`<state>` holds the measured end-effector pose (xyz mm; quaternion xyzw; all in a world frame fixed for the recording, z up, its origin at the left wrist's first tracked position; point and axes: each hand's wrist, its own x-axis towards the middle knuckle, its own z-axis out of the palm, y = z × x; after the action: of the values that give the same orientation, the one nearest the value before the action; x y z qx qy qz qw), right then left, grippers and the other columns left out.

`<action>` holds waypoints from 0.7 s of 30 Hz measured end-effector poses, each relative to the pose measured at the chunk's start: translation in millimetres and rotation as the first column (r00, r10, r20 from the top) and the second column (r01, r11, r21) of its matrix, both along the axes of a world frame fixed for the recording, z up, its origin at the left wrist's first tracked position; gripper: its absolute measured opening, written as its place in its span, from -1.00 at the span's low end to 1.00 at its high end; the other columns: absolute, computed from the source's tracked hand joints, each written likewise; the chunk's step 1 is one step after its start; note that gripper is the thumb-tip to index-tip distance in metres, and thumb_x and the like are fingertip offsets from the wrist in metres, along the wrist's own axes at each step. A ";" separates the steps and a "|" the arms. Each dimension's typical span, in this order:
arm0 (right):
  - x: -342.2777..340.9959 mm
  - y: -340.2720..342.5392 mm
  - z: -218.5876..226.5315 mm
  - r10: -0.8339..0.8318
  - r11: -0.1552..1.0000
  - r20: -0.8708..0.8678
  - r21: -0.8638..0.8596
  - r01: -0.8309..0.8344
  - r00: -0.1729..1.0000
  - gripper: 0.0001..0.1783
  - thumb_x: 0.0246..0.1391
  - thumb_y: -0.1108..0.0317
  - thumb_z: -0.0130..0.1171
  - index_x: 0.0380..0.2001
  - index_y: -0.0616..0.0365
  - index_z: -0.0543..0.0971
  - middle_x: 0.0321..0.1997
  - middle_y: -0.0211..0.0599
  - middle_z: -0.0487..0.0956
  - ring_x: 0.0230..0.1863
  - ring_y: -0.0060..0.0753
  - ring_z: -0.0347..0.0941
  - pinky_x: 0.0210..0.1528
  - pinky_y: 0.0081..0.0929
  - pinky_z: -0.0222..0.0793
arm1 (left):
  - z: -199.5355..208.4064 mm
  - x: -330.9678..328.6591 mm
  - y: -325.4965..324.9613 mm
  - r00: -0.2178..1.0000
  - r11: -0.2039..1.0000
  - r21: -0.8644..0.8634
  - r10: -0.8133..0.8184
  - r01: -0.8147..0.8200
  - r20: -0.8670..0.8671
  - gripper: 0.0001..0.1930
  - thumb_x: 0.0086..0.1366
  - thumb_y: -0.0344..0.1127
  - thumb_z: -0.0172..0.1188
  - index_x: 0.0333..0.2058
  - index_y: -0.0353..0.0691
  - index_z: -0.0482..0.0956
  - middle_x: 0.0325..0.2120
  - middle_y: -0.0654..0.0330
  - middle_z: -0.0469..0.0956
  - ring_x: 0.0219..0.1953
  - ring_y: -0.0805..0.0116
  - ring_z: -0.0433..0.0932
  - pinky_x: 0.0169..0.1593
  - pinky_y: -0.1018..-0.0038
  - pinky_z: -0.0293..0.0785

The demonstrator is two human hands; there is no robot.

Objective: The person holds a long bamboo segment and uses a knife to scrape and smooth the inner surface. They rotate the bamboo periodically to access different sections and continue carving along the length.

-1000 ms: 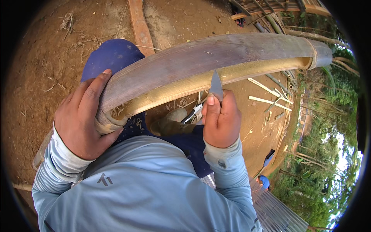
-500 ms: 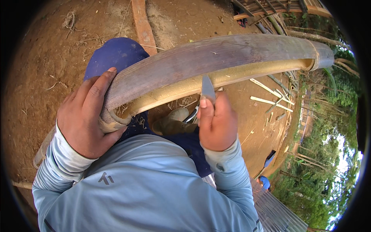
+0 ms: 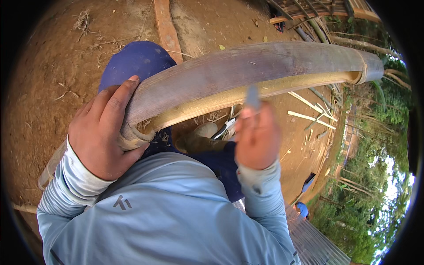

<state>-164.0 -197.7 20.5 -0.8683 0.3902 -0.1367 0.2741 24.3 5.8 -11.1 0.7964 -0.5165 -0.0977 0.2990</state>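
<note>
A thick bamboo pole (image 3: 247, 62) lies across my blue-trousered knee (image 3: 132, 62) and runs off to the right. Its near side is cut open, and a pale hollow (image 3: 198, 106) shows between two nodes. My left hand (image 3: 99, 128) wraps round the pole's left end by a node, with the thumb underneath. In my right hand (image 3: 258, 137) is a knife, its short blade (image 3: 252, 97) pointing at the cut edge of the opening. Motion blurs that hand and the blade, so whether the blade touches the bamboo is hard to see.
Pale split bamboo strips (image 3: 311, 118) lie on the dirt ground to the right. A wooden plank (image 3: 168, 31) rests beyond my knee. Below the pole is my boot (image 3: 198, 134). Corrugated sheet (image 3: 316, 240) stands at lower right, near a person in blue (image 3: 302, 209).
My right hand and the knife have moved to the right along the opening's edge. The bamboo and my left hand have shifted slightly right in the picture; the left hand's grip is the same.
</note>
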 end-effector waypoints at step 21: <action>5.3 7.1 2.0 0.067 0.994 -0.012 0.085 -0.066 0.998 -0.77 0.29 0.26 0.04 -0.36 0.21 0.39 -0.58 0.01 0.48 -0.56 0.11 0.49 -0.53 -0.18 0.36 | -1.6 -2.9 3.3 1.000 0.999 0.041 0.005 -0.006 0.021 0.02 -0.34 -0.33 0.51 0.22 -0.30 0.28 0.04 -0.07 0.47 -0.02 -0.11 0.52 0.03 0.18 0.46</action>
<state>-158.7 -190.6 22.5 -0.8694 0.3686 -0.1046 0.3120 21.4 9.0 -12.6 0.8047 -0.5155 -0.0991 0.2773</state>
